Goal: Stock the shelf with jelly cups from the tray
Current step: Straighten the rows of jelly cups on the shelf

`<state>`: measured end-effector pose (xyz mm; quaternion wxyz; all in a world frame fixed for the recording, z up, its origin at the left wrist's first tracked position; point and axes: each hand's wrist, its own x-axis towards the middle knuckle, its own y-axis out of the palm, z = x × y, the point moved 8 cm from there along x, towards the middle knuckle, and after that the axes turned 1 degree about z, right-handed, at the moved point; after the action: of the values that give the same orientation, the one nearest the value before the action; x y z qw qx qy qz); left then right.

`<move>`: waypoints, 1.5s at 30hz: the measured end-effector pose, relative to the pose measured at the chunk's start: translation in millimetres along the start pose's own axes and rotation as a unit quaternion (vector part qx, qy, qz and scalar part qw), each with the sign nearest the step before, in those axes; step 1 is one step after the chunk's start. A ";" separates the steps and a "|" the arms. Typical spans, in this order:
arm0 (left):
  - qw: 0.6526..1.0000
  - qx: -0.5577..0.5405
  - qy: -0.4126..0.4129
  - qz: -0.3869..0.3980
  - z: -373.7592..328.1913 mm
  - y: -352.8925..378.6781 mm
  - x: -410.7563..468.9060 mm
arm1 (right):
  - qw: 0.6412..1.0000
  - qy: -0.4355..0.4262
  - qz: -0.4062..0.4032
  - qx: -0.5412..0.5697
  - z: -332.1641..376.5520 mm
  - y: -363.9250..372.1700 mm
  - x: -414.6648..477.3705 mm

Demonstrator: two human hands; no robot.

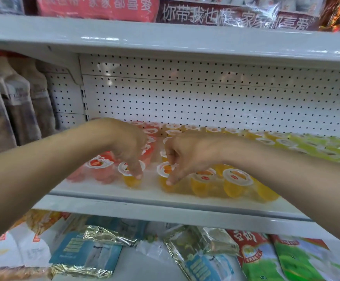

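The orange jelly cup (131, 180) near the front edge of the shelf (124, 207), probably light, slick and soft-walled, is pinched at its stiffer rim by my left hand (127, 145), while my right hand (191, 155) curls round the neighbouring cup (165, 175).

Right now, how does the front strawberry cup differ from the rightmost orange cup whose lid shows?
The strawberry cup holds pink-red jelly; the orange cup holds yellow-orange jelly. The strawberry cup's lid shows a strawberry, the orange cup's an orange fruit. The strawberry cup stands left of the left hand, the orange cup right of the right hand. Both are lidded cups at the shelf front.
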<state>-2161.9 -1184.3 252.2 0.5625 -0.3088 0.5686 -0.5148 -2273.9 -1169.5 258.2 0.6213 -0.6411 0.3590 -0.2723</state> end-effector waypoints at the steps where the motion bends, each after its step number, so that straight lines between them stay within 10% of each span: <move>1: 1.000 -0.003 0.001 0.002 -0.7 2.0 0.9 | 1.000 -0.001 0.001 -0.006 1.6 0.6 1.7; 18: 1.000 -0.027 0.000 -0.006 -6.5 -5.9 -0.5 | 0.999 0.014 0.013 0.027 -2.7 -6.3 -1.5; 26: 0.976 -0.138 0.045 -0.162 -30.4 -91.4 45.2 | 0.983 0.133 -0.128 0.022 -125.1 -92.1 -20.3; 45: 0.966 -0.194 0.055 -0.162 -63.4 -127.9 190.8 | 0.977 0.210 -0.045 -0.003 -281.4 -34.9 44.6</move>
<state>-2285.5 -1382.5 299.8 0.3686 -0.4711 0.6300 -0.4953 -2466.9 -1375.4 310.9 0.5175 -0.5871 0.4524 -0.4276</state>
